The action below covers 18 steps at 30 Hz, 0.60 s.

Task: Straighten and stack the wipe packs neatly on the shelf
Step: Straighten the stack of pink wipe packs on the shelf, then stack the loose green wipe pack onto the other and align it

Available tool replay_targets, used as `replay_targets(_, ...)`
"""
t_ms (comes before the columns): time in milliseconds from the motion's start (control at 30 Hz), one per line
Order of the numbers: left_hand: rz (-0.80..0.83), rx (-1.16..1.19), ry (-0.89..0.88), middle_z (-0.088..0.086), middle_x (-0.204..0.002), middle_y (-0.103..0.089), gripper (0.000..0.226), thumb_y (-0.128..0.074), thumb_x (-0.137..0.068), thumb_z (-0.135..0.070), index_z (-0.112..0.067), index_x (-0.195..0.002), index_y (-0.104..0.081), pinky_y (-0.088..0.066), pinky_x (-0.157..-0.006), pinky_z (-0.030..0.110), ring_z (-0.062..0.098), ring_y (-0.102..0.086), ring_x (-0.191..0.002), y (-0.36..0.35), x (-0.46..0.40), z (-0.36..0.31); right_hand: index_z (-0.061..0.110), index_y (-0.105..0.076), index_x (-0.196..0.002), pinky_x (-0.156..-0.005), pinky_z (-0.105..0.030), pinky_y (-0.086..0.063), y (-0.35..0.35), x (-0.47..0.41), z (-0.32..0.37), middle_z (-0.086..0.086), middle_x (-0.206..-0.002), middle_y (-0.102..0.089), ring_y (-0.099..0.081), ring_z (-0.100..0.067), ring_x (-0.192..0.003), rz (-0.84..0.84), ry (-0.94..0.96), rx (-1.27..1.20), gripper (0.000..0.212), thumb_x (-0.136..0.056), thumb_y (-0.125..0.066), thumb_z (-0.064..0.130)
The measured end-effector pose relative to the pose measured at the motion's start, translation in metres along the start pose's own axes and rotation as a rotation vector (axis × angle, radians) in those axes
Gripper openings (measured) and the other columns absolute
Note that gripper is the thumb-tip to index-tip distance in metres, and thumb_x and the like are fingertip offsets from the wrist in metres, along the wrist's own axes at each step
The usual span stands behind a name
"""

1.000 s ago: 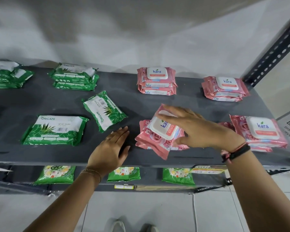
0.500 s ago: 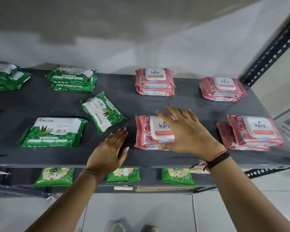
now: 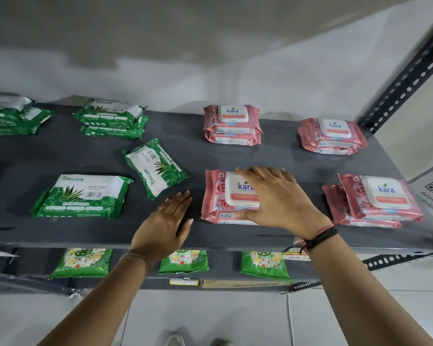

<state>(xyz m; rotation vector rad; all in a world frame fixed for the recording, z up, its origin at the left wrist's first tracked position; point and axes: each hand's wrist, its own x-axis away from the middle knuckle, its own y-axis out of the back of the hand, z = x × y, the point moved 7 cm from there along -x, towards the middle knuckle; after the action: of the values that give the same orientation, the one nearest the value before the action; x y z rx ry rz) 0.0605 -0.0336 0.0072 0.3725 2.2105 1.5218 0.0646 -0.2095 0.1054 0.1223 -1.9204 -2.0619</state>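
Head view: right hand lies spread over a pink wipe pack at centre frame, seemingly topping a second pack on the grey shelf. Left hand rests flat and empty just left of it, below a tilted green pack.

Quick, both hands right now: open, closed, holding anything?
Left hand: open, flat on the shelf, holding nothing.
Right hand: fingers spread over the front pink Kara pack, thumb at its front edge.

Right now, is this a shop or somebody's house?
Probably a shop: rows of identical Kara packs and Origami packs lie on a metal shelf, and a price tag hangs below.
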Motion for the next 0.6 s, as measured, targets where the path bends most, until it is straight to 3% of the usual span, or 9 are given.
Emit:
replay_targets(167, -0.069, 0.009, -0.017, 0.016, -0.129, -0.051, 0.057, -0.017, -0.099, -0.036, 0.003, -0.122, -0.052, -0.024, -0.106, 0.032, 0.026, -0.042, -0.122, 0.021, 0.008, -0.010, 0.022, -0.010, -0.142, -0.115, -0.052, -0.012, 0.015, 0.000, 0.019, -0.006, -0.152, -0.024, -0.022, -0.026, -0.139, -0.059, 0.033, 0.010, 0.089, -0.075, -0.056, 0.058)
replay_targets(367, -0.278, -0.060, 0.109, 0.019, -0.130, -0.048, 0.053, -0.024, -0.097, -0.032, 0.006, -0.121, -0.052, -0.022, -0.105, 0.037, 0.028, -0.037, -0.122, 0.085, 0.050, 0.050, 0.011, -0.036, -0.133, -0.107, -0.043, -0.032, 0.036, -0.032, 0.091, -0.011, -0.140, -0.044, -0.038, -0.032, -0.128, -0.323, 0.066, -0.184, 0.054, -0.087, -0.052, 0.036)
replay_targets(467, -0.258, -0.143, 0.195, 0.020, -0.131, -0.047, 0.057, -0.020, -0.097, -0.038, 0.005, -0.122, -0.048, -0.025, -0.102, 0.042, 0.032, -0.039, -0.119, 0.114, 0.076, 0.107, 0.012, -0.037, -0.131, -0.101, -0.045, -0.038, 0.020, -0.065, 0.125, -0.013, -0.137, -0.045, -0.040, -0.034, -0.124, -0.293, 0.004, -0.283, 0.048, -0.088, -0.051, 0.028)
replay_targets(600, -0.184, -0.220, 0.250, 0.021, -0.135, -0.043, 0.072, -0.021, -0.093, -0.053, 0.007, -0.127, -0.044, -0.025, -0.101, 0.042, 0.034, -0.037, -0.122, 0.127, 0.101, 0.170, 0.012, -0.037, -0.131, -0.100, -0.046, -0.036, -0.011, -0.105, 0.142, -0.016, -0.137, -0.043, -0.039, -0.039, -0.122, -0.190, -0.168, -0.335, 0.054, -0.085, -0.053, 0.036)
